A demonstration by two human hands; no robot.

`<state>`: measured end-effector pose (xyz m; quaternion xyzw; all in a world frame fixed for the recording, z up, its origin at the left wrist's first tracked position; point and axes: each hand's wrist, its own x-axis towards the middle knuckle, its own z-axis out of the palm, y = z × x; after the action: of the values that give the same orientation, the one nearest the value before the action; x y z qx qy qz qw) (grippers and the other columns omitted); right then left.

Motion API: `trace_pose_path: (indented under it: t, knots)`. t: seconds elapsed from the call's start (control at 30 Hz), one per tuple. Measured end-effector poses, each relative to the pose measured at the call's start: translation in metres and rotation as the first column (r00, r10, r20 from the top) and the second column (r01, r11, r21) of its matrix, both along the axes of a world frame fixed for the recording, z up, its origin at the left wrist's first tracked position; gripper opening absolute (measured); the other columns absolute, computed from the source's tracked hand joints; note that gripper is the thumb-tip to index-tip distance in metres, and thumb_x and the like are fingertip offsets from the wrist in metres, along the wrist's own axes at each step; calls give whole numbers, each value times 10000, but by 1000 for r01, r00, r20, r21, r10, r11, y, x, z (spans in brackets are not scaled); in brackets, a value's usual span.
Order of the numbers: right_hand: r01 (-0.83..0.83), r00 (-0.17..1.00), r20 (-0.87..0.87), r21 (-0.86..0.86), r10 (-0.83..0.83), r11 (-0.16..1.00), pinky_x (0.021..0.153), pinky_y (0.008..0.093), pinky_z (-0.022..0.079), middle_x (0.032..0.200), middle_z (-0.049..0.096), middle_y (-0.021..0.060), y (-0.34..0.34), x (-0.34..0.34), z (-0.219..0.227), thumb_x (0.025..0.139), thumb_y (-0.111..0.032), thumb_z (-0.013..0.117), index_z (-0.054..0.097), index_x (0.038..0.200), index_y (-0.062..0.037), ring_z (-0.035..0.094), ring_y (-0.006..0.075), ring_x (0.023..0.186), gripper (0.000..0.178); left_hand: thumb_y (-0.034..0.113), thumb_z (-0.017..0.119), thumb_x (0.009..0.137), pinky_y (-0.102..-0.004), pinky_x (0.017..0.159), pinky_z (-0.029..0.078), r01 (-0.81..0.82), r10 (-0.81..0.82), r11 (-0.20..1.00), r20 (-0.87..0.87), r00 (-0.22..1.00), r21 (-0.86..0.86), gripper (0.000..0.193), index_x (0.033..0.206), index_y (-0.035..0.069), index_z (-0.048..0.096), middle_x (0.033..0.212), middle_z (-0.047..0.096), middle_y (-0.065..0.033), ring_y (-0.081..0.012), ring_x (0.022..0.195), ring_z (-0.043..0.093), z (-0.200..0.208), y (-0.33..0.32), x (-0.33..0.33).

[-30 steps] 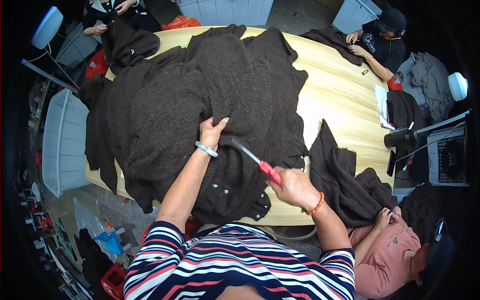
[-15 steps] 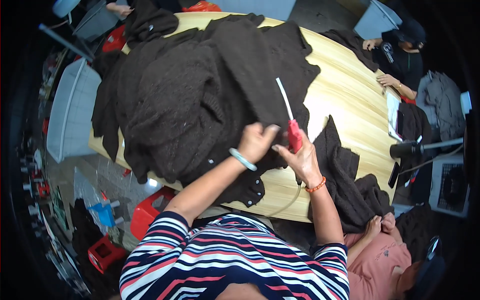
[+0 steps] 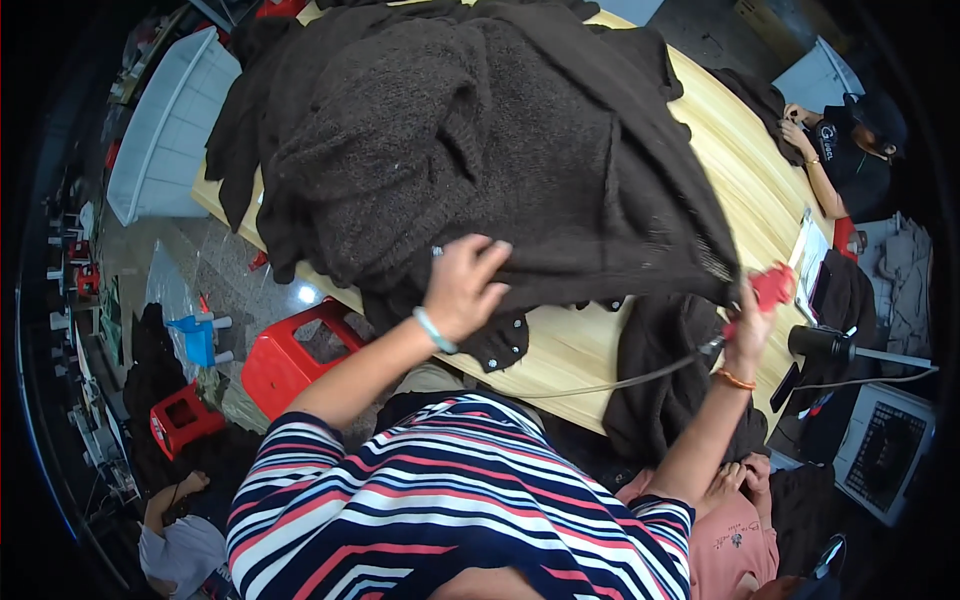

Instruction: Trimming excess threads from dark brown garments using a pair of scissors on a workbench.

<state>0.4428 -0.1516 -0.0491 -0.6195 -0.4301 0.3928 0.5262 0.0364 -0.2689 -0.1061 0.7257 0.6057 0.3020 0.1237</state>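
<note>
Two hands are up over the near edge of the table. Nearest the camera: striped sleeves in red, white and dark blue, forearms rising from the lower edge.

Left hand (image 3: pixel 465 285): fingers curled closed on the hem of the dark knitted garment (image 3: pixel 480 150), pale bracelet at the wrist. The gripped fold is lifted a little off the wooden table (image 3: pixel 745 180). Just below the hand, a flap of the same dark knit with light round studs hangs over the table edge.

Right hand (image 3: pixel 745 325): closed around the red-handled tool (image 3: pixel 772 285), orange band at the wrist. The red handle shows above the fist; the working tip is hidden against the garment's right edge, so I cannot tell its shape. A grey cable (image 3: pixel 620 380) runs from below this hand leftward across the table front.

Garment: a large heap of dark brown-black knit covering most of the tabletop, spilling over the left side. A second dark piece (image 3: pixel 665 390) hangs off the near edge, between the two arms and below the right hand.

Left of the table, on the floor: red plastic stool (image 3: pixel 300 360), and further back a pale grey crate (image 3: pixel 165 130).

Far right, across the table: another person in dark clothing (image 3: pixel 850 150), forearm resting on the tabletop.
</note>
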Motion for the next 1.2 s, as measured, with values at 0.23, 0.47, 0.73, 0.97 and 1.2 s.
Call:
trace_pose_path:
  t: [0.23,0.47,0.73,0.97,1.2]
  knots:
    - [227,973,-6,-132,-230,965,471,212,373,749,549,-47,-27,108,-17,902,-141,689,632,1122,-66,470,54,561,240,364,833,678,-494,1014,360,93,-138,985,-339,931,-146,774,1328,101,506,1275,499,-159,-348,1247,434,-8,-19,-53]
    - [252,967,5,-108,-253,962,454,202,362,804,587,-47,-38,158,1,903,-142,693,642,1126,-87,469,39,555,235,163,749,647,-436,892,464,354,-636,715,-351,687,-602,481,1102,92,612,924,642,-115,-308,1042,617,34,12,-59]
    - [268,956,137,-48,-259,962,431,186,343,787,607,-48,14,210,49,884,-149,709,667,1105,-97,481,25,549,231,359,702,906,-323,849,514,900,-366,430,924,107,66,610,1183,-141,491,993,661,-261,-281,976,666,199,-17,72]
    - [3,976,212,188,-43,982,498,202,377,852,638,-36,175,69,153,884,-222,731,665,1090,-75,517,42,580,261,207,664,919,-361,832,523,192,-428,897,893,142,399,349,1162,-39,613,1092,683,-161,-227,967,675,266,151,-9]
    - [-496,804,434,114,406,861,631,271,489,786,645,21,145,-180,169,874,-221,719,641,1006,-48,602,117,675,231,2,681,859,-347,893,541,36,144,989,983,-117,-141,240,1096,11,641,1075,684,-90,-215,964,668,114,248,-159]
